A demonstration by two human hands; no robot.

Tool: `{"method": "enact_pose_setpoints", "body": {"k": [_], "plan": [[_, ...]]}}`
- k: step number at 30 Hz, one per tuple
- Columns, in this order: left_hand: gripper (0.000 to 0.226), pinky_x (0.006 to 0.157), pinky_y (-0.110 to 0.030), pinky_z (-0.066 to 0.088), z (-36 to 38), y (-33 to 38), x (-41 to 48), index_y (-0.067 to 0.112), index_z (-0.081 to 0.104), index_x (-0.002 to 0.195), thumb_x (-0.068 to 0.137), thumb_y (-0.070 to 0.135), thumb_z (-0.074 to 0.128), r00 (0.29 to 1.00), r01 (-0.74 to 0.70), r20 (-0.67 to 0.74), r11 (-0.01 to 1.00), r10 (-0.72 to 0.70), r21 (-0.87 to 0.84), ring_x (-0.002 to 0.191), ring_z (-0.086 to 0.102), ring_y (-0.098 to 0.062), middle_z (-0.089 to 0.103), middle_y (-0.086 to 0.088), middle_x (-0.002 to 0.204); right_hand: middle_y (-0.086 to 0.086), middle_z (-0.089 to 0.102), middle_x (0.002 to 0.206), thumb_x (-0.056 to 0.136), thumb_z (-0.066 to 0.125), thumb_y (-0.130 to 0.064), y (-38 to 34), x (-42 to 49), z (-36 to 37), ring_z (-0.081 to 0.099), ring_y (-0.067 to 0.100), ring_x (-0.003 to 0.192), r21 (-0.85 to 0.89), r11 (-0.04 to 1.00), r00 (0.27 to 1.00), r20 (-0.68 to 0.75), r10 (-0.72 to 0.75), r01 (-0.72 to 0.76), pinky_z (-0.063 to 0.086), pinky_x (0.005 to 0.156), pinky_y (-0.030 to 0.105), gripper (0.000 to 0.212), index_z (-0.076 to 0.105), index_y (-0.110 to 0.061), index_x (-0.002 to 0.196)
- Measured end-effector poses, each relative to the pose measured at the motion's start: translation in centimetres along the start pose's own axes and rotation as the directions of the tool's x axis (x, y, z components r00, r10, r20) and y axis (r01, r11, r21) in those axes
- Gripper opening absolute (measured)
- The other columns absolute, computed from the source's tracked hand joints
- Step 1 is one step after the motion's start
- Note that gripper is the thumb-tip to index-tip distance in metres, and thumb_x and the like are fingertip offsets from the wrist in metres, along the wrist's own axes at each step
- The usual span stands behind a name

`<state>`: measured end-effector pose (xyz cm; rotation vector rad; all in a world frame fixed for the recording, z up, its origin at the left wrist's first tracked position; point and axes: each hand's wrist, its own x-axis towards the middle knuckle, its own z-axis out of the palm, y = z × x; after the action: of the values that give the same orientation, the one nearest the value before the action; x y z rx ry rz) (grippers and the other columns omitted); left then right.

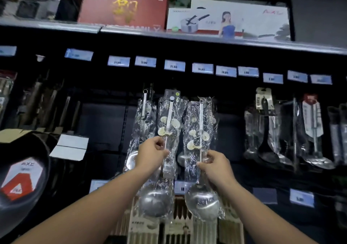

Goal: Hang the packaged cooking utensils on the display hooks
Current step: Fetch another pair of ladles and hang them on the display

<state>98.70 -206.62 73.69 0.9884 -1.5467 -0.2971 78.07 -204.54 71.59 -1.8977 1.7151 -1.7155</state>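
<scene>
Two steel ladles in clear crinkled plastic sleeves are held upright in front of a dark display wall. My left hand (153, 152) grips the handle of the left packaged ladle (169, 123), whose bowl (156, 199) hangs below. My right hand (213, 164) pinches the handle of the right packaged ladle (200, 129), its bowl (202, 203) low beside the other. The left ladle's dark header card (171, 94) reaches up by a hook; the hook itself is hard to make out. Another wrapped utensil (143, 116) hangs just left behind them.
Price tags (174, 65) run along the rail above. More packaged ladles (266, 131) and spoons (312, 129) hang to the right. A black pan (22, 170) with a red label sits at the left. Boxed cookware (227, 20) stands on the top shelf. Beige slotted items (176, 227) lie below.
</scene>
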Motion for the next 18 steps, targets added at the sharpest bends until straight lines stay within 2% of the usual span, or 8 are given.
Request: {"method": "enact_pose_setpoints", "body": {"k": [3,6,8,12,16,18], "plan": [[0.013,0.051,-0.015,0.04,0.3,0.3,1.8,0.018,0.064,0.092,0.087,0.012,0.074,1.0,-0.017,-0.001,1.0,0.017,0.017,0.063,0.056,-0.01,0.063,0.001,0.076,-0.004,0.066,0.08,0.083,0.08,-0.022,-0.2,1.6,0.1,0.06,0.008,0.063,-0.009,1.0,1.0,-0.02,-0.016,0.016,0.042,0.053,0.021,0.026,0.054,-0.022,0.085],[0.011,0.055,-0.016,0.045,0.4,0.5,3.1,0.017,0.064,0.089,0.087,0.013,0.074,0.999,-0.041,-0.016,0.999,0.041,0.015,0.072,0.065,-0.016,0.068,-0.004,0.082,-0.002,0.066,0.075,0.084,0.079,-0.016,-0.6,2.5,0.2,0.057,0.001,0.047,0.037,0.999,0.999,-0.032,-0.006,0.007,0.038,0.041,0.012,0.031,0.049,-0.024,0.089],[0.012,0.054,-0.016,0.046,0.4,0.7,3.7,0.018,0.064,0.087,0.087,0.012,0.074,0.998,-0.051,-0.03,0.999,0.051,0.005,0.072,0.066,-0.013,0.068,-0.002,0.082,-0.003,0.064,0.07,0.084,0.078,-0.014,-0.9,2.8,0.2,0.055,-0.002,0.04,0.042,0.999,0.999,-0.042,-0.01,0.012,0.036,0.038,0.01,0.029,0.051,-0.023,0.085],[0.015,0.057,-0.016,0.044,0.4,1.0,4.8,0.02,0.062,0.082,0.088,0.012,0.073,0.995,-0.085,-0.049,0.996,0.085,0.002,0.068,0.061,-0.01,0.065,0.001,0.078,-0.006,0.058,0.064,0.082,0.08,-0.017,-1.3,3.3,0.4,0.05,0.003,0.049,0.01,1.0,0.997,-0.072,-0.028,0.029,0.038,0.045,0.018,0.032,0.052,-0.025,0.069],[0.017,0.058,-0.02,0.045,0.6,1.1,5.9,0.02,0.061,0.081,0.087,0.011,0.074,0.995,-0.088,-0.045,0.996,0.087,-0.015,0.067,0.058,-0.011,0.063,0.001,0.077,-0.005,0.06,0.063,0.082,0.08,-0.017,-1.6,3.8,0.6,0.052,0.003,0.048,-0.019,0.999,0.996,-0.074,-0.044,0.043,0.04,0.045,0.016,0.024,0.059,-0.019,0.071],[0.016,0.059,-0.018,0.046,0.7,1.2,6.3,0.021,0.062,0.083,0.087,0.011,0.074,0.995,-0.091,-0.044,0.996,0.09,-0.007,0.07,0.061,-0.01,0.064,0.001,0.079,-0.001,0.065,0.068,0.082,0.081,-0.017,-1.8,4.1,0.6,0.057,0.007,0.052,-0.024,0.999,0.997,-0.073,-0.035,0.033,0.049,0.049,0.025,0.02,0.062,-0.018,0.075]]}}
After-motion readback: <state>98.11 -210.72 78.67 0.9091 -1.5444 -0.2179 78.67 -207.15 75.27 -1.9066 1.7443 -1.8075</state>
